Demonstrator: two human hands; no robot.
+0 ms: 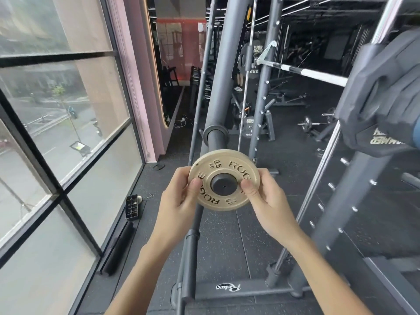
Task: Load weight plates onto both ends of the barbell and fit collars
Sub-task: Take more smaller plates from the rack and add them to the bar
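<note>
Two bare hands meet at a small tan Rogue 0.5 kg plate (221, 165). The left hand (179, 198) curls its fingers around the plate's left rim, thumb (195, 185) pressed flat on its face. The right hand (267, 202) grips the right rim the same way. The plate's centre hole sits over the dark end of the barbell sleeve (223, 186). A large black weight plate (381, 92) hangs at upper right, well apart.
</note>
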